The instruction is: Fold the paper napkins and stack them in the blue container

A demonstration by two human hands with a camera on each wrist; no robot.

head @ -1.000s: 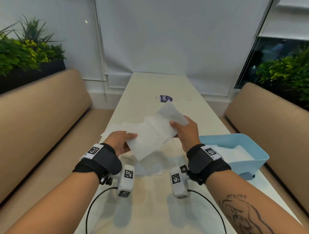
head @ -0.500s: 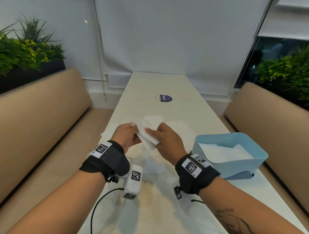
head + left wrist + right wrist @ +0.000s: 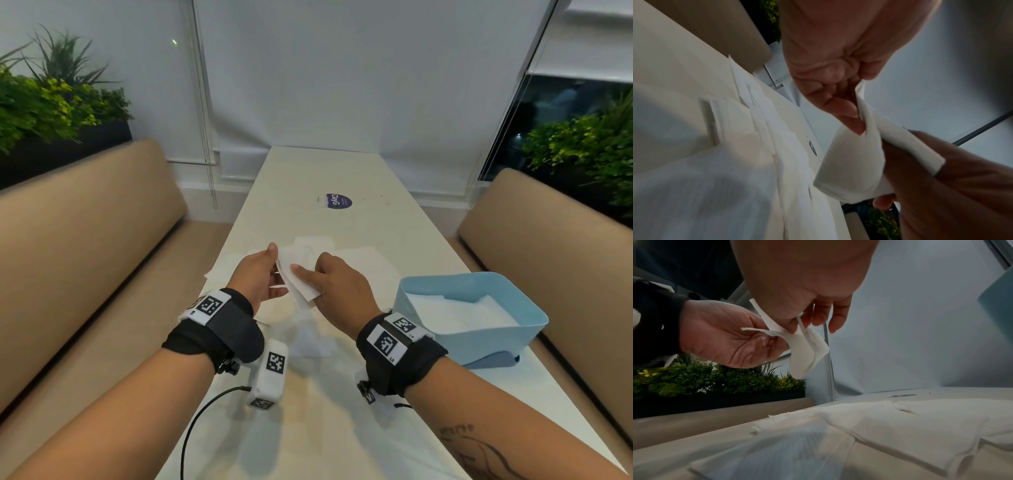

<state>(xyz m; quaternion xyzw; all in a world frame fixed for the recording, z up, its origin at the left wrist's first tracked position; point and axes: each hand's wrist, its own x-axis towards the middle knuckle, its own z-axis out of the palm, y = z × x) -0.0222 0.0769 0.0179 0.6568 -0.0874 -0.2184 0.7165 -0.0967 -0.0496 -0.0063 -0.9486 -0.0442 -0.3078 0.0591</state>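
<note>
Middle of the head view: both hands are holding one napkin point(image 3: 297, 278) up off the table point(image 3: 342, 428). The right hand point(image 3: 339, 291) is pinching it, thumb lying flat on top and fingers curling under. The left hand point(image 3: 255, 277) is gripping the opposite edge with curled fingers. This is clearer in the right wrist view, where the paper layers are sitting across its fingertips. The napkin is doubled over and its edges are splaying, not lying flush.

Step in hand, my read: this napkin is mid-fold and not ready for stacking. Loose napkins point(image 3: 363, 260) are lying spread on the table behind and below the hands, so plenty are waiting. The blue container point(image 3: 472, 342) is sitting at the right of the frame, near the right wrist, with folded napkins point(image 3: 462, 308) already lying inside.

The next move is probably lining up the edges and pressing the crease, then the right hand carrying the napkin rightward and laying it flat on the stack. It's thin paper, so it's calling for a light pinch. It's likely flopping open if one side gets released early.
</note>
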